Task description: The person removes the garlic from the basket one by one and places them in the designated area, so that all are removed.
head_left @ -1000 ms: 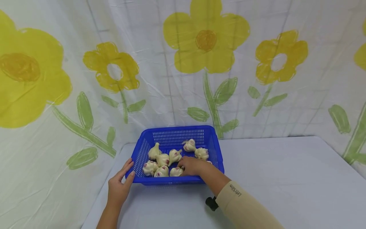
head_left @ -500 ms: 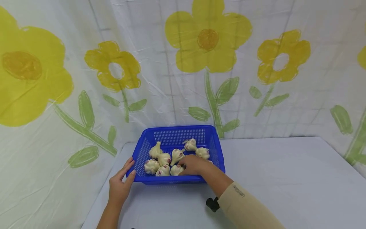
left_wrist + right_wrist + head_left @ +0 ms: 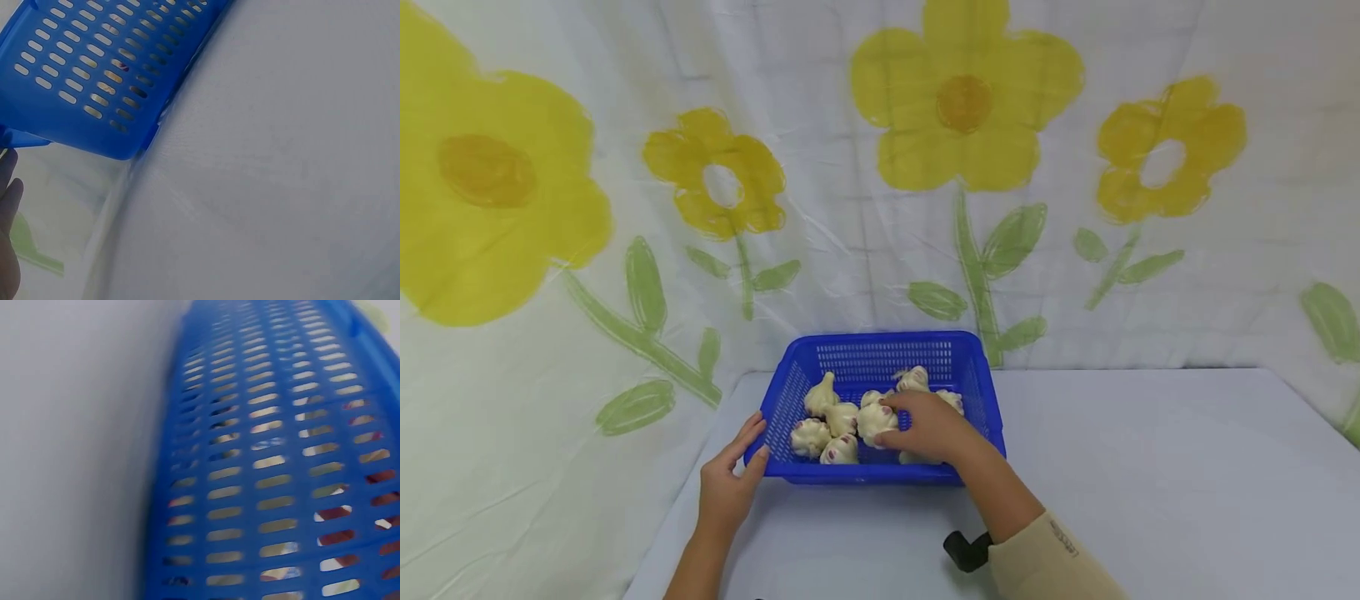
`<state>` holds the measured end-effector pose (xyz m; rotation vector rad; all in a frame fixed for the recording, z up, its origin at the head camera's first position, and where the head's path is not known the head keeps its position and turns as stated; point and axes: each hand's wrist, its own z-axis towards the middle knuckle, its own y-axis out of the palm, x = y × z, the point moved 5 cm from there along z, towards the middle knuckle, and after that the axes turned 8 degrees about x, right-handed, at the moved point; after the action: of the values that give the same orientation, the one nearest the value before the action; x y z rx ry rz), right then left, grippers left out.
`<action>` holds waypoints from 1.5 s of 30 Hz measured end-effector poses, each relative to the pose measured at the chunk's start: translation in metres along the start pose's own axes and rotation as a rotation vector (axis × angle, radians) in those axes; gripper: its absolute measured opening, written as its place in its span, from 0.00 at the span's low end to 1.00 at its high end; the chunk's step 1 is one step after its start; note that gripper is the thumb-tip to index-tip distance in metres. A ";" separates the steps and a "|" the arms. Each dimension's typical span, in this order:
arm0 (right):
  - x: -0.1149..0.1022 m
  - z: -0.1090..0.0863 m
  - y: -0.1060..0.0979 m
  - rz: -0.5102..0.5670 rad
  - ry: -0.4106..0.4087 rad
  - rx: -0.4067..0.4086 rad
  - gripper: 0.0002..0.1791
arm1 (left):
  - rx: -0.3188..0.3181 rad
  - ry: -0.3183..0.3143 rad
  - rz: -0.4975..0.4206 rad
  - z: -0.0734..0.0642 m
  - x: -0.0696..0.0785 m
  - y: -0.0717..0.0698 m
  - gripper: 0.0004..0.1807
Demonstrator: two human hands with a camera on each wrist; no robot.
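Observation:
Inside a blue perforated basket (image 3: pixel 865 473) on the table lie several whitish garlic bulbs with purple marks, such as the bulb (image 3: pixel 809 437) at the left. My right hand (image 3: pixel 931 423) pinches one garlic bulb (image 3: pixel 876 423) between thumb and fingers, above the basket's floor near the middle. Other bulbs behind and below that hand are partly covered. My left hand (image 3: pixel 727 486) rests its fairly straight fingers and thumb on the basket's left rim. In the right wrist view the basket wall (image 3: pixel 275 462) hides the right hand's grip.
The table (image 3: pixel 1150 483) has a pale cover. A cloth backdrop (image 3: pixel 835 275) printed with yellow flowers hangs behind it, close to the basket's back. A small black object (image 3: pixel 967 552) shows at the right forearm, by the beige sleeve (image 3: pixel 1048 562).
My right hand has raised a garlic bulb from the front of the basket, slightly up and back. My left hand stays at the rim. The head view has shifted a little.

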<state>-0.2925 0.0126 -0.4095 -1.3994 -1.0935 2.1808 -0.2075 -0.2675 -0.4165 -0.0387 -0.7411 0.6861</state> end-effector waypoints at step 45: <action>0.034 -0.057 -0.076 0.119 0.099 0.561 0.33 | -0.012 0.034 0.030 -0.008 -0.045 0.004 0.23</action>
<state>-0.2676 0.1078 -0.3868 -1.3087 -0.3219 2.2258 -0.2285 -0.2892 -0.4510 -0.0726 -0.7134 0.7082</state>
